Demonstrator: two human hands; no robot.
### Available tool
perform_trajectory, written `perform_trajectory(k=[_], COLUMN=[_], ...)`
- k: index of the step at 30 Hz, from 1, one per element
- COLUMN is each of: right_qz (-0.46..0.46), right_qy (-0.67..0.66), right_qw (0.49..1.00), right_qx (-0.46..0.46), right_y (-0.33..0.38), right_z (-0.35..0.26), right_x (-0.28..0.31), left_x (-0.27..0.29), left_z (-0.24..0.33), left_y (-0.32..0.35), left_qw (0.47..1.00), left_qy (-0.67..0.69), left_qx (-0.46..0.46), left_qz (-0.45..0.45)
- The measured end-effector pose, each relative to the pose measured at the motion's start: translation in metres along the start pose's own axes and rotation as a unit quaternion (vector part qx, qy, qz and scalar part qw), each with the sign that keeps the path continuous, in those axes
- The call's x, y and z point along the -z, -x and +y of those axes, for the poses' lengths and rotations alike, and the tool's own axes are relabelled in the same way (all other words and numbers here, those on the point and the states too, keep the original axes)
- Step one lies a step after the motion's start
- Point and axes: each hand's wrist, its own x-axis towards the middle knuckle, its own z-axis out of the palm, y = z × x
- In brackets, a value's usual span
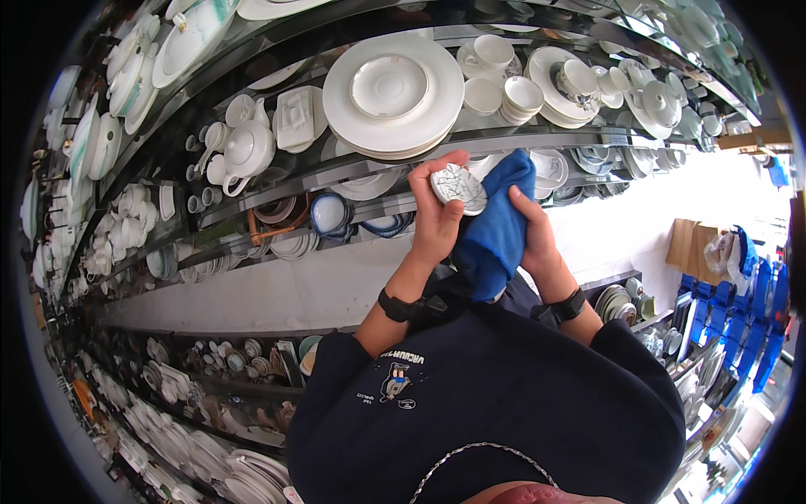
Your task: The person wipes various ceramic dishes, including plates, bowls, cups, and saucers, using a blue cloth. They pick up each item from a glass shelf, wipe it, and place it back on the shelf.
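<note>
My left hand [438,216] grips a small white dish [458,189] with dark branching lines on it, thumb on its face and fingers behind the rim. A blue cloth [495,231] hangs from my right hand [535,231], whose thumb lies over the fabric; its other fingers are mostly hidden behind. The cloth's edge meets the right side of the dish. Both hands are raised in front of my chest, just below the edge of a glass shelf [336,178].
On the shelf ahead stand stacked white plates [336,101], a teapot [249,147], a covered butter dish [296,118] and cups [493,52]. Blue-rimmed bowls [330,214] sit one level lower. More crockery shelves line the left; blue crates [730,328] and cardboard [695,250] are at the right.
</note>
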Motion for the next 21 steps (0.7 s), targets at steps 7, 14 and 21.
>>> perform_trajectory(k=[7, 14, 21], right_qz=[-0.035, -0.063, -0.119], right_qy=[-0.062, -0.070, -0.061], right_qw=[0.997, 0.995, 0.984], right_qx=[-0.008, -0.043, -0.115], right_y=[-0.019, -0.041, -0.074], right_z=[-0.029, -0.048, -0.044], right_x=[0.022, 0.026, 0.020], left_x=[-0.012, 0.000, 0.014], left_z=[0.004, 0.026, 0.037], left_y=[-0.021, -0.041, -0.038], left_qw=[0.996, 0.949, 0.903], left_qy=[-0.062, -0.303, -0.415], left_qx=[0.064, 0.059, 0.088], left_qz=[-0.007, -0.063, -0.059])
